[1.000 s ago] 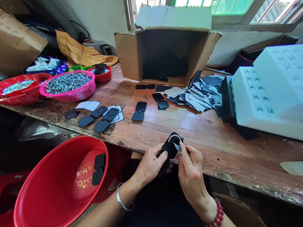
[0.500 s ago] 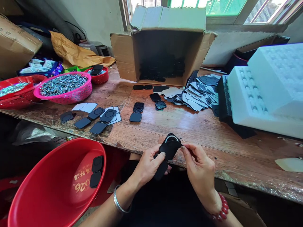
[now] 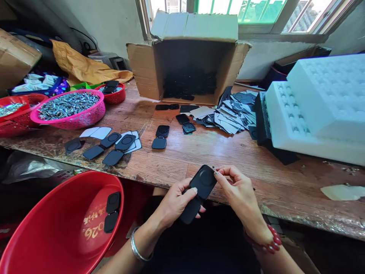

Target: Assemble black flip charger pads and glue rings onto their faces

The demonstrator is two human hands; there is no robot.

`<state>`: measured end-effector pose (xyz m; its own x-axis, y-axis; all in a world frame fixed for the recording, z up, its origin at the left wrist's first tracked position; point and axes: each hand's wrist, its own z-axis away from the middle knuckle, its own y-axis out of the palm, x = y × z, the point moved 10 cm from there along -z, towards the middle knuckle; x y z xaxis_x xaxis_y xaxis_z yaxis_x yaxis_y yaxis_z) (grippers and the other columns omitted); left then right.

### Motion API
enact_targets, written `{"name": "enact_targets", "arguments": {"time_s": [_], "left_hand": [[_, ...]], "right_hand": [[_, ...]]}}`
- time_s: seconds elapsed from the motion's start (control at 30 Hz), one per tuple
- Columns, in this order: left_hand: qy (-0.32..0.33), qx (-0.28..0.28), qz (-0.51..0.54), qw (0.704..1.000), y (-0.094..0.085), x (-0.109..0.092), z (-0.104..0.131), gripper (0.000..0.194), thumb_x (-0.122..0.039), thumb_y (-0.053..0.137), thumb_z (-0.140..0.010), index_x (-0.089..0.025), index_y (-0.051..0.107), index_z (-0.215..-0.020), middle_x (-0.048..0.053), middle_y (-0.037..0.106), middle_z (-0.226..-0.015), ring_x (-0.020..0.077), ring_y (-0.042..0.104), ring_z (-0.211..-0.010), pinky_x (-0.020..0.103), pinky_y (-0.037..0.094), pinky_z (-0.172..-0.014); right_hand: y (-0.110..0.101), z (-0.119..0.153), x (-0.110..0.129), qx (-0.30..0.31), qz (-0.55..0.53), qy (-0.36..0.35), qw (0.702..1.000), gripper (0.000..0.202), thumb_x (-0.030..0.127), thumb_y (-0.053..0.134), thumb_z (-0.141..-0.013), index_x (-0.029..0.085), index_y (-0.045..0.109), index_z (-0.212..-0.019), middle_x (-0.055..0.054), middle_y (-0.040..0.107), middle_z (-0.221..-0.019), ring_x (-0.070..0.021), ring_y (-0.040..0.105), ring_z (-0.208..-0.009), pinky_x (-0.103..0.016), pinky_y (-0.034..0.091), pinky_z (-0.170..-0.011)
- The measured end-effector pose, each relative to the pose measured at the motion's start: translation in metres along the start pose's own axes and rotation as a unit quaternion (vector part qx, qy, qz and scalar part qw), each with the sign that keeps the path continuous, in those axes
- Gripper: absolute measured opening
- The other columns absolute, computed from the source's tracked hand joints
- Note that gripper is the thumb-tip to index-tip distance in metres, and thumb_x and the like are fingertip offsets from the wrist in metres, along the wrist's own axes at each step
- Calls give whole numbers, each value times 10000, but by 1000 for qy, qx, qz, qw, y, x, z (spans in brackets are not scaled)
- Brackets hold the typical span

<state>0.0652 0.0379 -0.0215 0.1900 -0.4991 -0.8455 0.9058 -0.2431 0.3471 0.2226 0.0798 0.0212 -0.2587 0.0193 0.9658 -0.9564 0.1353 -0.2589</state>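
Note:
My left hand (image 3: 174,202) is closed around a black two-panel folding charger (image 3: 190,211), its thumb lying near the hinge and fingertips showing underneath. A black cover sheet (image 3: 203,183) with a round ring mark lies flat over the upper panel. Thumb and finger of my right hand (image 3: 242,194) are pinched together at that sheet's upper right corner. The charger is tilted, unfolded, just over the table's front edge. Another folding charger (image 3: 160,137) lies open on the table beyond, its upper panel showing a dark ringed interior.
A red tub (image 3: 117,182) at lower left holds one unfolded charger. Pink basket (image 3: 98,106) of small metal parts stands at left. An open cardboard box (image 3: 142,72) is at the back, beside piled sheets (image 3: 232,116). White foam trays (image 3: 316,131) stand at right.
The cover sheet, bent up with a pale ring showing behind it, now lies flat on the upper panel. My right hand stays at its corner. The view has shifted slightly right.

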Motion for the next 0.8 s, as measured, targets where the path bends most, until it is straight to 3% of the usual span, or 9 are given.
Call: {"name": "enact_targets", "arguments": {"time_s": [0.67,0.73,0.8], "left_hand": [[-2,-1,-31,1000,4,0,-1,361,-464,667,-807,-156,602,-985,35,658,-817,177,710,-648,243,576,-528],[4,-3,-40,999,2,-1,0,377,-466,666,-813,-155,612,-1019,48,668,-869,174,712,-651,247,581,-534],[7,-1,-41,999,1,0,0,393,-477,664,-819,-153,619,-1038,57,676,-892,170,712,-646,250,585,-539]], "right_hand": [[-3,-1,6,-9,83,-27,996,232,393,610,-808,203,549,-690,3,548,-660,-120,472,-532,-266,384,-503],[-6,-2,7,-18,85,-41,995,213,399,623,-807,202,549,-770,4,554,-708,-126,506,-567,-268,415,-525],[-13,-4,5,-50,67,-44,995,317,421,691,-751,204,528,-914,10,555,-772,-130,538,-593,-273,453,-541]]}}
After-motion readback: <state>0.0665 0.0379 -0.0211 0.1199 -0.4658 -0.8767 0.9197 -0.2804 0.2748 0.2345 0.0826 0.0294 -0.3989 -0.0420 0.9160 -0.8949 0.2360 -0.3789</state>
